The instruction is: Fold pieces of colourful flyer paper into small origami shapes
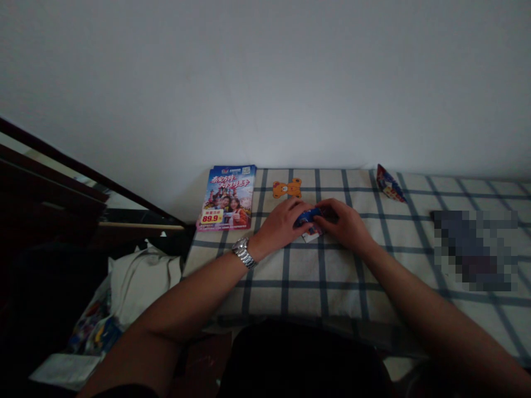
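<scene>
Both my hands are closed on a small folded flyer (309, 216), blue on its upper part with a white lower edge, over the checked cloth. My left hand (283, 222), below a silver wristwatch (244, 252), pinches its left side. At its right side the fingers of my right hand (342, 224) press the paper. The fingers cover much of it, so its exact fold cannot be made out. Just beyond my left hand lies an orange bear-shaped cutout (287, 189). Further left is a stack of printed flyers (227, 199) with a castle picture and a price.
A folded colourful paper piece (390, 183) stands near the wall at the right. A blurred dark object (468, 249) lies on the checked cloth (265, 293) at far right. White bags (143, 279) and a dark wooden frame (83, 168) are at the left.
</scene>
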### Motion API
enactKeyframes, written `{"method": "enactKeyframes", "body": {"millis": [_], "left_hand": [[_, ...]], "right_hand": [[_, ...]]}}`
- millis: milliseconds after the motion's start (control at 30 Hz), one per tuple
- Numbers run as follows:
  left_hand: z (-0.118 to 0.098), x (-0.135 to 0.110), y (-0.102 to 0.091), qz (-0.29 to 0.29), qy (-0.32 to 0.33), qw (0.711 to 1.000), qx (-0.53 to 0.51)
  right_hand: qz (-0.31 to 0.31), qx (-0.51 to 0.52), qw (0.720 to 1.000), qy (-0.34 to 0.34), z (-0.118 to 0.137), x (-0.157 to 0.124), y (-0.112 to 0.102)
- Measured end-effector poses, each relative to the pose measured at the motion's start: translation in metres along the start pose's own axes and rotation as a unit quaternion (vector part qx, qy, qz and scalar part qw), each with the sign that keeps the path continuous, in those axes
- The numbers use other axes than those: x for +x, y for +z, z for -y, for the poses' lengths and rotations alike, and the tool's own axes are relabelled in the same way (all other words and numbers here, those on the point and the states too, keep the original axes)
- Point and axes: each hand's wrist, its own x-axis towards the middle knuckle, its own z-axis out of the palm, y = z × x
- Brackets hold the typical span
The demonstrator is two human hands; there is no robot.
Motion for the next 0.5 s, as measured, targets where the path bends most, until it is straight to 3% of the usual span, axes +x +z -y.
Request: {"method": "enactKeyframes", "body": {"millis": [233,500], "left_hand": [[-0.0008,0.0010,-0.0029,-0.041,-0.040,0.994,-0.094],[-0.0003,0.0019,-0.0044,-0.069,-0.038,0.990,-0.113]], "right_hand": [[-0.026,0.162,0.984,0.073,-0.0005,-0.0009,-0.0011],[-0.021,0.195,0.977,0.078,0.0018,-0.0012,-0.0013]]}}
